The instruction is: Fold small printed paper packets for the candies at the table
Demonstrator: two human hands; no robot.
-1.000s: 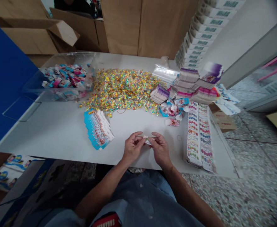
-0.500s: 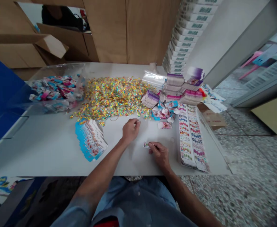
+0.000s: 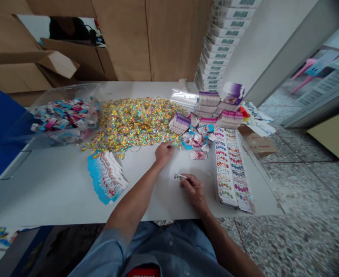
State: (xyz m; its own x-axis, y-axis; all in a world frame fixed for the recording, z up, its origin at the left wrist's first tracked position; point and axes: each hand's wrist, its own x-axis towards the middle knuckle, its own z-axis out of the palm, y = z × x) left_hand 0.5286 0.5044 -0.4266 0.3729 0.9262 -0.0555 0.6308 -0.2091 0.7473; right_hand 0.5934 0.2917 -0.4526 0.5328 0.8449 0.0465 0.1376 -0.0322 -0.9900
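A small printed paper tag (image 3: 178, 176), white with colored marks, is pinched at one end in the right hand (image 3: 194, 190), held low over the tabletop (image 3: 149, 204). The left hand (image 3: 164, 153) sits at the edge of a wide, loose heap of tiny glittery multicolored pieces (image 3: 131, 125) spread across the tabletop. Whether that hand holds a piece is too small to tell.

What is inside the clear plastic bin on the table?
The clear plastic bin holds a loose heap of pink and blue printed packets; the heap covers its floor.
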